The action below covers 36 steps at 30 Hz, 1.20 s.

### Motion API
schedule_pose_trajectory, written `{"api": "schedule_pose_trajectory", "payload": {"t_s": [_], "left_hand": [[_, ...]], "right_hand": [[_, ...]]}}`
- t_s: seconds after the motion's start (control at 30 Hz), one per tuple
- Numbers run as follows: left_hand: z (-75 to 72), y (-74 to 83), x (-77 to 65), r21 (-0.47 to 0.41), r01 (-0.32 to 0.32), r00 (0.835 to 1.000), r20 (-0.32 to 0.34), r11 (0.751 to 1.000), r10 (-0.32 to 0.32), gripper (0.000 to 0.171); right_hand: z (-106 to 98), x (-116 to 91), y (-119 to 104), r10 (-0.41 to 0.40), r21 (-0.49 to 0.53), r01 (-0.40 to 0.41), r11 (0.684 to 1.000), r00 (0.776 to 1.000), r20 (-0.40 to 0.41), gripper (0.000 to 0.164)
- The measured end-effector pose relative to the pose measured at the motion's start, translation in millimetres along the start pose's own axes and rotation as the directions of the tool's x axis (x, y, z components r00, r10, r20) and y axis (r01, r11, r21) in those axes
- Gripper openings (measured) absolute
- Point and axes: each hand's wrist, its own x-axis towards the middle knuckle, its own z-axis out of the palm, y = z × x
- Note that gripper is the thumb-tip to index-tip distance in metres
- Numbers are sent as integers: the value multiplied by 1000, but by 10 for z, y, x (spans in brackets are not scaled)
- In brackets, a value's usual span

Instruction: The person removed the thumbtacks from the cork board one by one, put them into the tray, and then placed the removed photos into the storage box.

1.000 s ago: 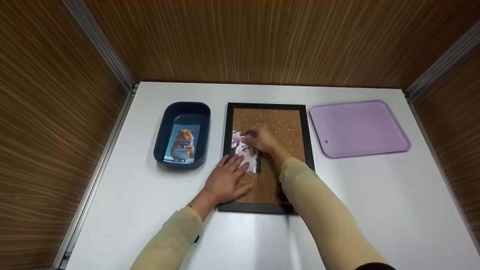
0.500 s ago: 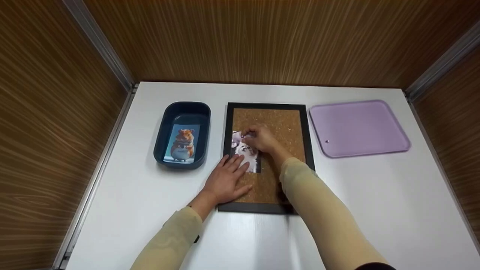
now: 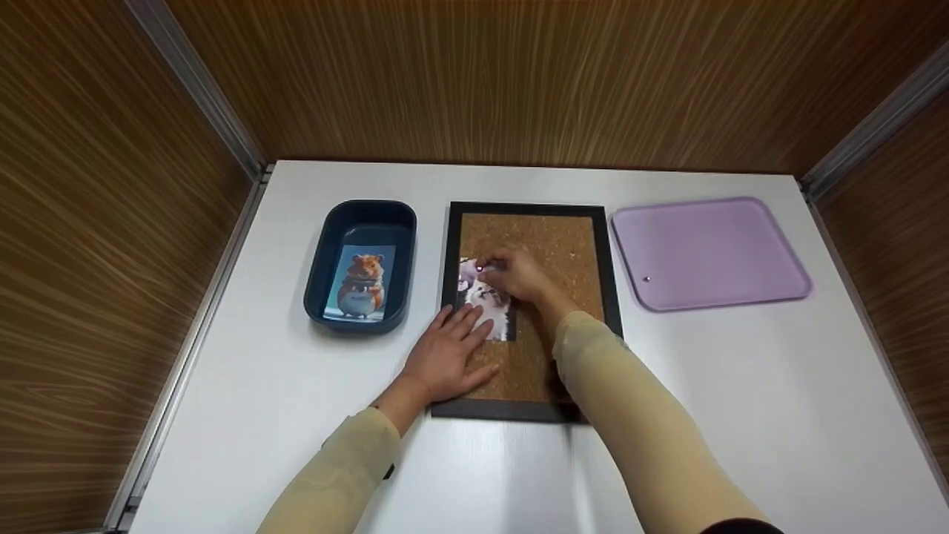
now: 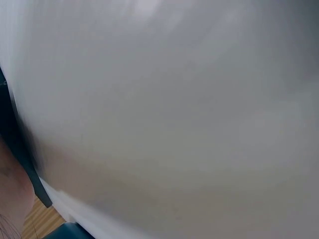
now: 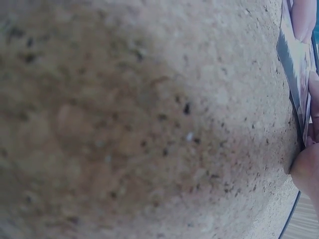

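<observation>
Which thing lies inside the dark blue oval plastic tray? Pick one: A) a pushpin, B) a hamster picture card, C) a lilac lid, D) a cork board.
B: the head view shows the hamster picture card lying flat on the floor of the dark blue oval plastic tray.

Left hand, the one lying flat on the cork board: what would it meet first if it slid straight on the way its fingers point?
Probably the right hand, just beyond on the photo that the left hand touches.

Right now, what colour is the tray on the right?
Light purple tray; the head view shows it best.
</observation>
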Motion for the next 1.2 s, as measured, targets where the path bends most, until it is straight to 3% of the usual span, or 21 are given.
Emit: {"api": "schedule_pose_trajectory", "payload": {"t_s": [0.53,0.9,1.2], "left_hand": [[1,-17,2,2,-2,1000,-9,1000,2,79],[3,-9,-6,-10,-3,1000,-29,1000,3,78],[-3,-1,-4,-23,2,1000,-16,1000,-3,79]], "right_hand": [[5,31,-5,-7,-8,7,1000,1000,5,22],[2,26,-28,54,17,-54,998,998,11,19],[17,17,-4,78,105,-80,991,997,16,15]]}}
